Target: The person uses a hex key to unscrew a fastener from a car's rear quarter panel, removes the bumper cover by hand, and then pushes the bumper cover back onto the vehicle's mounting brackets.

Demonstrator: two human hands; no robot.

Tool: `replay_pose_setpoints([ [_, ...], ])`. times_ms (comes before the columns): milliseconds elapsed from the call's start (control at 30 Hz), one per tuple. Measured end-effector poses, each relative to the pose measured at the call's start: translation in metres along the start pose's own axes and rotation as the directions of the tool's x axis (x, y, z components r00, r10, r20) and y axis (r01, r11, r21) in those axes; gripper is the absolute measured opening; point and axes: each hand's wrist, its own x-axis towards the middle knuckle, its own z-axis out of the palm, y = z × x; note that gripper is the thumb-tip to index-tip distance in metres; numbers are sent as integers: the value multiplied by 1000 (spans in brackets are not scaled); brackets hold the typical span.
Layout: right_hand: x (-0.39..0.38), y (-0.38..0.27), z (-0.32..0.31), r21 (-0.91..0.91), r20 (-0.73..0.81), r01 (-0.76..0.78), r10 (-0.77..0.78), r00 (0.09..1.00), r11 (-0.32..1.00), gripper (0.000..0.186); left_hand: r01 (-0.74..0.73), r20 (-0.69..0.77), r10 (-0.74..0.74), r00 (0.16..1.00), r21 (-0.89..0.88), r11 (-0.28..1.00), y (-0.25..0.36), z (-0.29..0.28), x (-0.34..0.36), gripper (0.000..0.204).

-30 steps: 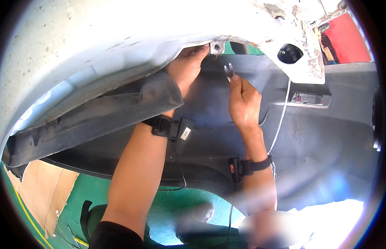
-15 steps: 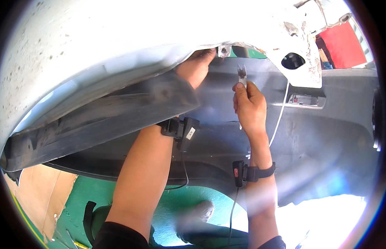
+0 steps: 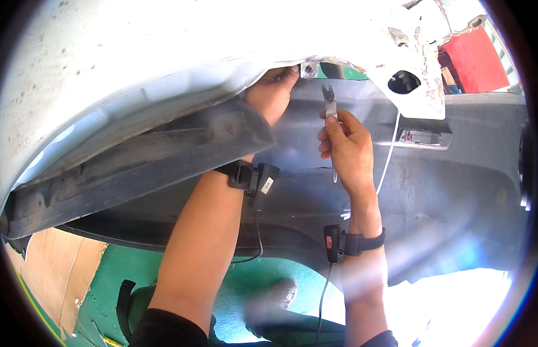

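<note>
In the head view, the right hand (image 3: 352, 153), toward 1 o'clock from the middle, has its thumb and fingers clamped on a forked metal tool (image 3: 331, 106). The tool's 2 prongs aim at 12 o'clock, well short of the white body panel (image 3: 182, 34), and its handle end shows below the curled fingers. The left hand (image 3: 270, 98) is at 12 o'clock, reaching up under the panel's lower lip, thumb tip just beside a small metal tab (image 3: 309, 70). Its other fingers are mostly hidden, so I cannot tell whether they grip anything.

A dark grey trough-shaped piece (image 3: 130, 165) stretches from 9 o'clock to near the middle, crossing in front of the left wrist. Behind both hands spreads a large dark panel (image 3: 303, 199). A white cord (image 3: 388, 156) hangs at 2 o'clock, near a round-edged hole in the white panel. Both wrists wear black straps with small boxes. A red sheet (image 3: 477, 61) stands at 2 o'clock; cardboard (image 3: 63, 272) lies at 8 o'clock on the green floor (image 3: 127, 263).
</note>
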Motion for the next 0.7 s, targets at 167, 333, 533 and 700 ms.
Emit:
replay_pose_setpoints([
  [167,-10,-12,-11,-157,112,69,-51,992,985,25,-29,-69,46,997,229,973,-11,8,-4,31],
  [333,-19,-44,-21,-371,442,316,-133,887,873,24,-109,-256,178,950,262,959,-18,18,-35,36],
  [533,-45,-89,-26,-282,587,682,-440,679,675,10,-116,27,116,993,443,889,19,-3,-90,25],
  [700,-89,-140,3,-205,705,877,-555,441,436,16,235,-43,-231,972,181,955,115,-64,-159,44],
])
